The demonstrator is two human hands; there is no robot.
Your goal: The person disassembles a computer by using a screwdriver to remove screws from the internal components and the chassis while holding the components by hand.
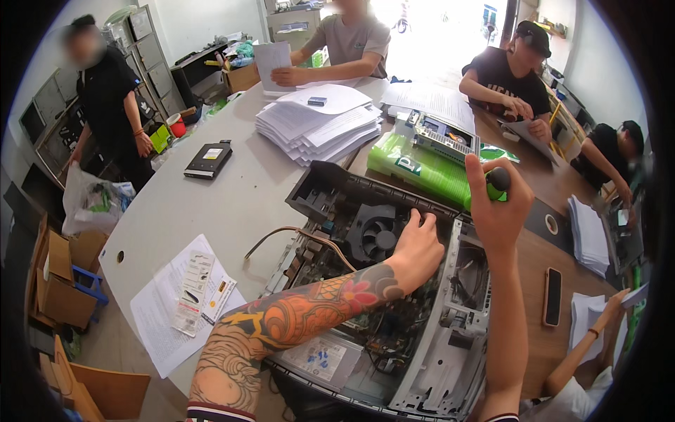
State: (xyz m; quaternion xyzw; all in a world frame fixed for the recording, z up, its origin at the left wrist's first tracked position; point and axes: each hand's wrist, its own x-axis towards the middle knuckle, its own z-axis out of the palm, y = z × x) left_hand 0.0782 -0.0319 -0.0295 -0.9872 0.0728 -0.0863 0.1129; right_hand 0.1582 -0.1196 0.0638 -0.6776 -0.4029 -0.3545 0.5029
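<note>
Lying at far left on the grey table (pixel 211 204): a sheet of paper (pixel 165 316) with two small packets on top, its lower corner hanging past the table edge. Sitting further back, a flat black drive (pixel 208 159) and a paper stack (pixel 320 126). Filling the centre, an opened computer case (pixel 394 302), lid off, near end cut off by the frame's lower edge. Resting inside it beside the black cooling fan (pixel 376 238), the left hand (pixel 420 246), fingers curled down, tips hidden among the parts; impossible to tell whether pinching anything. Gripping a green-and-black screwdriver (pixel 498 184) in a closed fist above the case, the right hand (pixel 498 204), shaft hidden behind the palm. Lying rightmost, a dark phone (pixel 553 296).
</note>
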